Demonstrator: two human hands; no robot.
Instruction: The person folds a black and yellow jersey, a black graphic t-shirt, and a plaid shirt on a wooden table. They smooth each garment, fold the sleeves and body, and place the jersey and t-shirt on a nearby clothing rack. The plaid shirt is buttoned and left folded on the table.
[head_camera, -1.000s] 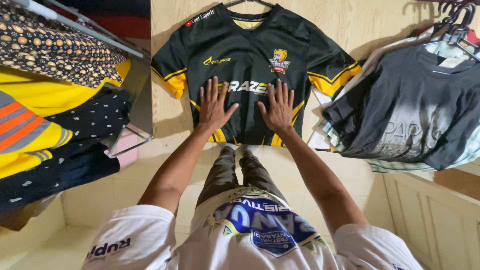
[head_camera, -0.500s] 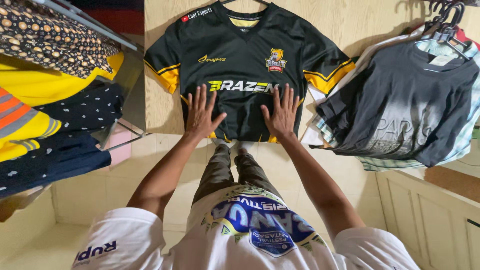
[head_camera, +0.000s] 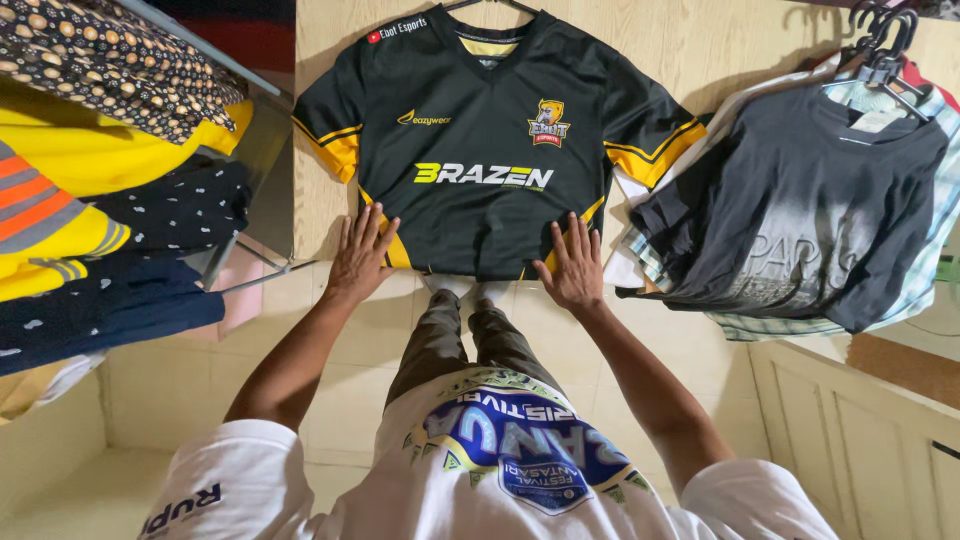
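While the black and yellow jersey (head_camera: 490, 150) hangs flat against the wooden wall (head_camera: 720, 45), the left hand (head_camera: 360, 255) presses its lower left corner, fingers spread wide, holding nothing. At the lower right corner, the right hand (head_camera: 573, 267) lies equally flat and splayed. Dark grey t-shirts (head_camera: 800, 210) hang to the right.

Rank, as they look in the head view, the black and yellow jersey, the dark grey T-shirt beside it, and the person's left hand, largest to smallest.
1. black and yellow jersey
2. dark grey T-shirt, partly bunched, so unsure
3. left hand
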